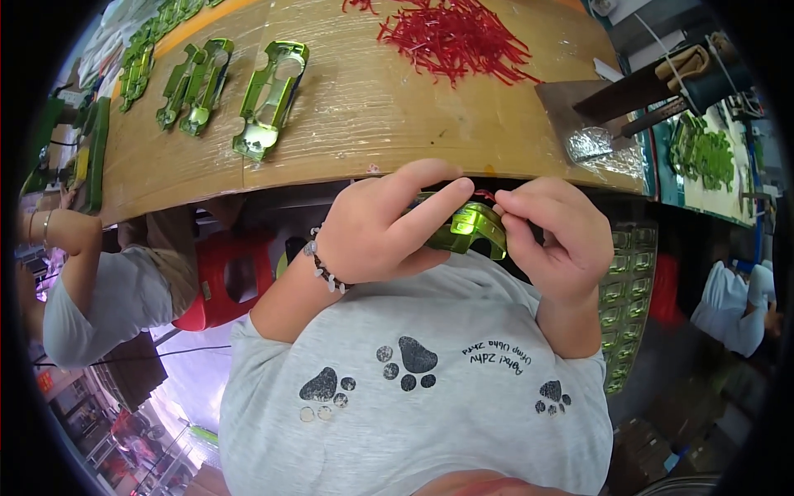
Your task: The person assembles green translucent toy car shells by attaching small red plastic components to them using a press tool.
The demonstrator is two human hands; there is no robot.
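Note:
Just in front of my chest, below the table's near edge, my left hand (389, 223) is closed around a shiny green plastic shell (475, 221), which looks like a toy car body. Much of the shell is hidden behind my fingers. My right hand (564, 236) pinches with thumb and forefinger at the shell's right end. A thin red strip (485, 196) shows by those fingertips and reaches toward the shell. On the table, similar green shells (270, 99) lie to the left. A loose heap of red strips (455, 37) lies at the far middle.
The table (356, 107) is covered in film-wrapped brown board. Tools with dark blades (616, 95) rest at its right, beside crumpled foil (591, 145). A tray of green parts (628, 298) stands at my right. A red stool (227, 285) and a co-worker's arm (74, 240) are at left.

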